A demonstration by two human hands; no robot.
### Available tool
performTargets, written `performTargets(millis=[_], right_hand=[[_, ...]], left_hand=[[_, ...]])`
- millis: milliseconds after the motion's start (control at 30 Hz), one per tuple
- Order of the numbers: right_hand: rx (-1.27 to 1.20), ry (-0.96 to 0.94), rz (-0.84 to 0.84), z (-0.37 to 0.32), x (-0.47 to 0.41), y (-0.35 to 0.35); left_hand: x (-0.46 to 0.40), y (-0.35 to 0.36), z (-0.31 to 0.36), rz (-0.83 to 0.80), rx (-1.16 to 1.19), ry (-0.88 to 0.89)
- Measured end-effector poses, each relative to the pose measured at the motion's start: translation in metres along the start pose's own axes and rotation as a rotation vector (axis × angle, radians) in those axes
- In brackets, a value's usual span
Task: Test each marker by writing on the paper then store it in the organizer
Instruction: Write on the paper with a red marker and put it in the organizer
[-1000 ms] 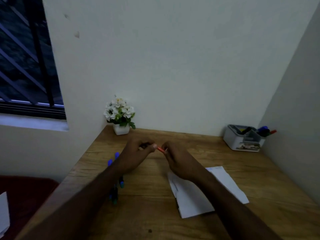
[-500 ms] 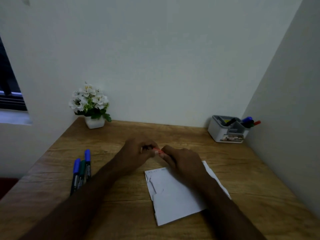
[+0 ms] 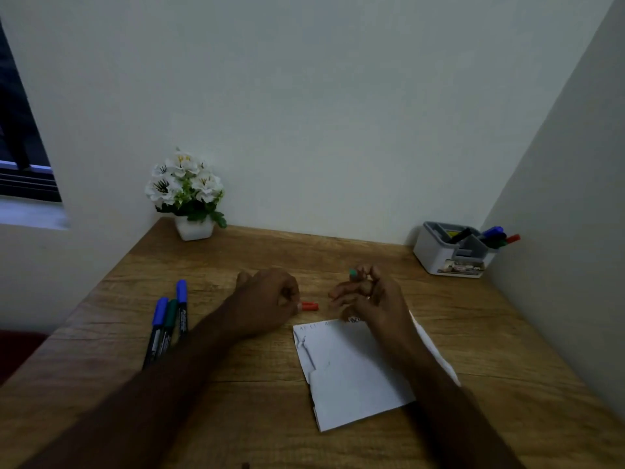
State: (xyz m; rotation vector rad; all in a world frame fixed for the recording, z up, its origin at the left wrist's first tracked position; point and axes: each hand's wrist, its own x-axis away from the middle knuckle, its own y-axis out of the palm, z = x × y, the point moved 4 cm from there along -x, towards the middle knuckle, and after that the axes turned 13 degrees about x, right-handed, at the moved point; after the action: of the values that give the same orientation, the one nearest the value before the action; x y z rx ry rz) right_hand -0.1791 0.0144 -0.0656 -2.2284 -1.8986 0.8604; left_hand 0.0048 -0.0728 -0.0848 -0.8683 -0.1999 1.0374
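Note:
My left hand (image 3: 267, 299) is closed, and a short red cap (image 3: 309, 306) sticks out of its fingertips just above the desk. My right hand (image 3: 368, 296) grips a marker (image 3: 353, 273) nearly upright over the top edge of the white paper (image 3: 351, 370). Only the marker's greenish upper end shows; the fingers hide the rest. Small handwriting runs along the paper's top edge. The grey-and-white organizer (image 3: 449, 255) stands at the far right against the wall, with several markers in it. Two blue markers and a green marker (image 3: 169, 323) lie side by side to the left of my left forearm.
A white pot of white flowers (image 3: 189, 198) stands at the far left corner of the wooden desk (image 3: 236, 255). Walls close the desk in at the back and right. A window is at the far left.
My hands were together on a red-ended marker and have pulled apart: the red cap stays at my left hand, and my right hand has lifted the marker over the paper.

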Motion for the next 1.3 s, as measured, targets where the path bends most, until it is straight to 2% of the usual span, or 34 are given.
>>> performTargets(millis=[100, 233, 433, 500, 633, 733, 1100, 1300], right_hand=[[0.180, -0.080, 0.024, -0.002, 0.008, 0.013], [0.235, 0.070, -0.058, -0.003, 0.005, 0.021], [0.416, -0.138, -0.056, -0.006, 0.003, 0.022], [0.404, -0.141, -0.048, -0.006, 0.005, 0.027], [0.336, 0.064, -0.014, 0.001, 0.007, 0.033], [0.298, 0.120, -0.027, 0.001, 0.008, 0.034], [0.356, 0.099, -0.088, -0.006, 0.008, 0.040], [0.387, 0.080, -0.060, -0.003, 0.007, 0.041]], left_hand=[[-0.001, 0.002, -0.006, -0.064, 0.052, 0.002], [0.001, 0.005, -0.009, -0.198, 0.082, -0.024], [0.003, 0.004, -0.005, -0.205, 0.077, -0.030], [0.004, 0.003, -0.003, -0.202, 0.056, -0.031], [0.003, 0.003, -0.004, -0.213, 0.039, -0.040], [0.002, 0.002, -0.006, -0.232, 0.069, -0.058], [0.002, 0.001, -0.004, -0.245, 0.089, -0.052], [0.002, 0.001, -0.004, -0.245, 0.097, -0.058]])
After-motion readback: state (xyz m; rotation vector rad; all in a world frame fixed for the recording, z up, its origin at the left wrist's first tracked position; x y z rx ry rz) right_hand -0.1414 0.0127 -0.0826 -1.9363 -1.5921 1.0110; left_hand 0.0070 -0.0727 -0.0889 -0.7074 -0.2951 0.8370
